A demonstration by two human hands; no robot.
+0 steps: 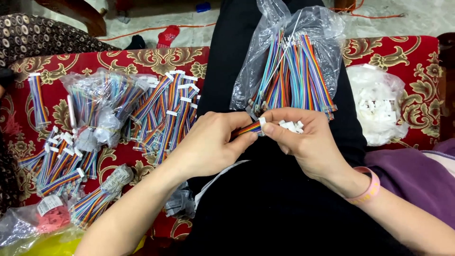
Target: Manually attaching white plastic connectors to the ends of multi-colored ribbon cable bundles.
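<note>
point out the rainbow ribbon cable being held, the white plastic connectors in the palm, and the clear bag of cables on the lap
rainbow ribbon cable [247,129], head view, on the striped wires between both hands
small white plastic connectors [291,126], head view, middle of the pile in the right palm
clear plastic bag of rainbow cables [294,71], head view, on the bag's front face

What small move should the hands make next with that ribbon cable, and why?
Probably push the white connector fully onto the end of the rainbow ribbon cable. The left hand pinches the cable, the right hand has thumb and forefinger on the connector at its tip, and spare white connectors lie in that palm. Whether it is already seated cannot be told.
</note>
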